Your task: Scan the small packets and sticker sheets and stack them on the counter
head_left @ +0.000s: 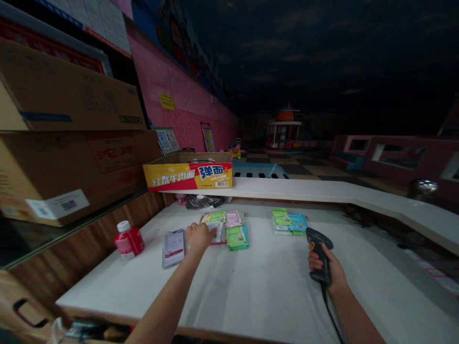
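My right hand (333,270) is wrapped round a black barcode scanner (320,255), held upright over the right side of the white counter (258,291). A cord runs down from the scanner's handle. At the left pile of flat packets (236,234), my left hand (200,237) has its fingers curled, and its thumb lies on a pale packet (218,230). Part of that packet is hidden beneath the hand. Green, pink and blue packets lie beside it. A second pile of green and blue packets (289,222) sits just beyond the scanner.
Left of my left hand lies a phone (174,248) with its screen lit. A red bottle (129,240) with a white cap stands further left. On the raised ledge (287,187) rests an open yellow-and-red carton (188,177). Large cardboard boxes (79,162) are stacked at left.
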The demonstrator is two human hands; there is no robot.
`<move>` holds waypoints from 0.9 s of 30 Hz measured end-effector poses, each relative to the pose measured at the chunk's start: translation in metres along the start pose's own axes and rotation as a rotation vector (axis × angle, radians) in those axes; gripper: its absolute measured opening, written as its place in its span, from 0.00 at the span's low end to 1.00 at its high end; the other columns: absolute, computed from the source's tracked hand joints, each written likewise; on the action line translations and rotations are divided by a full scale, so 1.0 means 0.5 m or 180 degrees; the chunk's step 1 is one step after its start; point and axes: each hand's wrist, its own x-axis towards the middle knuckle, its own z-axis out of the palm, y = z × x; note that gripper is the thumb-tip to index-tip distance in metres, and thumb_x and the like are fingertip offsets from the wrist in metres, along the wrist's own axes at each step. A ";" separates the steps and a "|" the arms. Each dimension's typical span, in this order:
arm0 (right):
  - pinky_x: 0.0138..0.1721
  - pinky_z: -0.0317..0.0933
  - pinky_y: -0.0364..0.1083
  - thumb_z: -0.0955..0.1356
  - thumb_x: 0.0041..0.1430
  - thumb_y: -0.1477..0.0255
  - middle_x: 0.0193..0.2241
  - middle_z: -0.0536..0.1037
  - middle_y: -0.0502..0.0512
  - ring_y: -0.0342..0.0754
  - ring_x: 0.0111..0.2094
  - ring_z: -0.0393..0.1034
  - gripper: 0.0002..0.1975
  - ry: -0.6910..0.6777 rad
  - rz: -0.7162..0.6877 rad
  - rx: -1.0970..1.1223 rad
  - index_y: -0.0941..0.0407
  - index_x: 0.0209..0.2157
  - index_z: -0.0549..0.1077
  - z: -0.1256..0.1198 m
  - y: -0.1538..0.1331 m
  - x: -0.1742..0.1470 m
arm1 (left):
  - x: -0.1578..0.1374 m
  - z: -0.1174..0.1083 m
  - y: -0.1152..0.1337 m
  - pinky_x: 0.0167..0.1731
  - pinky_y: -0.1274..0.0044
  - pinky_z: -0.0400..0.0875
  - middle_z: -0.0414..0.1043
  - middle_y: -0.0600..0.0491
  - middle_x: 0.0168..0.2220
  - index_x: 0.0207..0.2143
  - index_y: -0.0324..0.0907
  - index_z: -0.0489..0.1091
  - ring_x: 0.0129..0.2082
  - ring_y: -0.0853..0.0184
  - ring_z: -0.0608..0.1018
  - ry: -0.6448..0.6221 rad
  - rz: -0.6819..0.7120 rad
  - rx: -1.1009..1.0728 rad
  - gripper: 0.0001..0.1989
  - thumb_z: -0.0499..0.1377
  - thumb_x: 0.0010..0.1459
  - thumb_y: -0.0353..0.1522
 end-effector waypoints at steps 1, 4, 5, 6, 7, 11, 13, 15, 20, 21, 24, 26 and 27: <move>0.14 0.55 0.34 0.70 0.55 0.69 0.19 0.64 0.44 0.35 0.15 0.57 0.11 0.0014 -0.0013 0.0000 0.58 0.38 0.67 0.001 0.001 -0.001 | -0.004 0.001 -0.005 0.46 0.67 0.61 0.70 0.34 0.47 0.46 0.34 0.74 0.51 0.47 0.69 -0.0049 -0.0035 -0.0025 0.31 0.53 0.54 0.50; 0.14 0.55 0.34 0.69 0.56 0.68 0.19 0.63 0.44 0.35 0.15 0.57 0.11 0.0054 -0.0070 0.0018 0.58 0.38 0.67 0.002 0.003 -0.004 | -0.010 0.001 -0.008 0.46 0.66 0.61 0.69 0.35 0.48 0.46 0.35 0.73 0.52 0.46 0.68 -0.0091 -0.0112 -0.0174 0.32 0.55 0.52 0.52; 0.14 0.55 0.34 0.69 0.56 0.68 0.19 0.63 0.44 0.35 0.15 0.57 0.11 0.0065 -0.0086 0.0032 0.58 0.38 0.67 0.001 0.003 -0.005 | -0.012 -0.001 -0.007 0.45 0.66 0.61 0.69 0.35 0.48 0.46 0.35 0.72 0.52 0.46 0.68 -0.0077 -0.0165 -0.0234 0.31 0.57 0.50 0.51; 0.14 0.55 0.35 0.69 0.56 0.68 0.19 0.63 0.44 0.35 0.15 0.57 0.11 0.0071 -0.0095 0.0047 0.58 0.38 0.67 0.000 0.004 -0.005 | -0.013 -0.004 -0.006 0.45 0.67 0.62 0.69 0.36 0.48 0.46 0.35 0.71 0.52 0.46 0.69 -0.0032 -0.0210 -0.0304 0.30 0.58 0.50 0.50; 0.14 0.56 0.35 0.69 0.56 0.68 0.19 0.63 0.44 0.36 0.15 0.57 0.11 0.0072 -0.0098 0.0059 0.58 0.38 0.67 -0.001 0.004 -0.005 | -0.016 -0.006 -0.003 0.44 0.67 0.62 0.69 0.36 0.48 0.46 0.35 0.70 0.51 0.47 0.70 0.0036 -0.0238 -0.0406 0.29 0.59 0.49 0.48; 0.14 0.56 0.35 0.70 0.55 0.67 0.19 0.63 0.43 0.35 0.15 0.57 0.11 0.0031 -0.0117 0.0013 0.57 0.37 0.67 -0.004 0.006 -0.003 | -0.033 -0.004 0.023 0.38 0.72 0.65 0.75 0.43 0.41 0.46 0.38 0.65 0.42 0.57 0.76 0.0454 -0.0044 -0.1433 0.18 0.56 0.55 0.37; 0.14 0.55 0.34 0.71 0.53 0.67 0.19 0.64 0.43 0.35 0.15 0.57 0.13 0.0012 -0.0151 -0.0088 0.58 0.37 0.66 -0.004 0.006 -0.001 | -0.048 0.016 0.051 0.36 0.74 0.67 0.76 0.49 0.38 0.45 0.41 0.66 0.38 0.61 0.77 0.0589 0.0390 -0.2266 0.15 0.56 0.56 0.36; 0.15 0.55 0.33 0.72 0.51 0.66 0.19 0.64 0.43 0.34 0.15 0.56 0.15 0.0019 -0.0184 -0.0243 0.57 0.36 0.66 -0.001 0.007 -0.002 | -0.067 0.049 0.088 0.37 0.75 0.68 0.77 0.51 0.38 0.42 0.42 0.69 0.38 0.62 0.77 0.0528 0.0972 -0.3092 0.15 0.59 0.53 0.38; 0.14 0.53 0.33 0.74 0.49 0.62 0.18 0.64 0.43 0.34 0.15 0.55 0.18 0.0075 -0.0303 -0.0685 0.56 0.34 0.67 0.011 0.012 -0.009 | -0.115 0.144 0.158 0.40 0.73 0.71 0.79 0.48 0.39 0.39 0.38 0.76 0.38 0.61 0.78 -0.0335 0.1226 -0.4295 0.18 0.63 0.47 0.40; 0.14 0.53 0.33 0.74 0.48 0.61 0.17 0.64 0.43 0.34 0.15 0.55 0.18 0.0103 -0.0336 -0.0749 0.56 0.34 0.67 0.015 0.013 -0.010 | -0.121 0.157 0.162 0.40 0.72 0.71 0.79 0.48 0.39 0.39 0.38 0.76 0.38 0.60 0.78 -0.0431 0.1191 -0.4335 0.19 0.63 0.47 0.40; 0.13 0.52 0.34 0.75 0.46 0.58 0.17 0.64 0.43 0.35 0.14 0.54 0.20 0.0199 -0.0382 -0.1050 0.56 0.33 0.68 0.029 0.022 -0.014 | -0.126 0.181 0.160 0.42 0.72 0.71 0.79 0.48 0.40 0.39 0.38 0.77 0.40 0.60 0.78 -0.0449 0.1177 -0.4265 0.19 0.63 0.48 0.41; 0.13 0.51 0.35 0.75 0.45 0.56 0.16 0.65 0.43 0.35 0.14 0.54 0.21 0.0285 -0.0379 -0.1421 0.56 0.33 0.69 0.044 0.032 -0.015 | -0.123 0.188 0.155 0.43 0.72 0.70 0.79 0.48 0.39 0.39 0.38 0.77 0.39 0.60 0.78 -0.0403 0.1183 -0.4209 0.18 0.63 0.48 0.41; 0.13 0.51 0.36 0.74 0.45 0.55 0.16 0.65 0.43 0.36 0.13 0.55 0.22 0.0344 -0.0362 -0.1661 0.56 0.33 0.69 0.053 0.038 -0.017 | -0.121 0.191 0.153 0.43 0.72 0.71 0.79 0.48 0.39 0.39 0.38 0.77 0.39 0.60 0.78 -0.0412 0.1197 -0.4178 0.18 0.62 0.48 0.40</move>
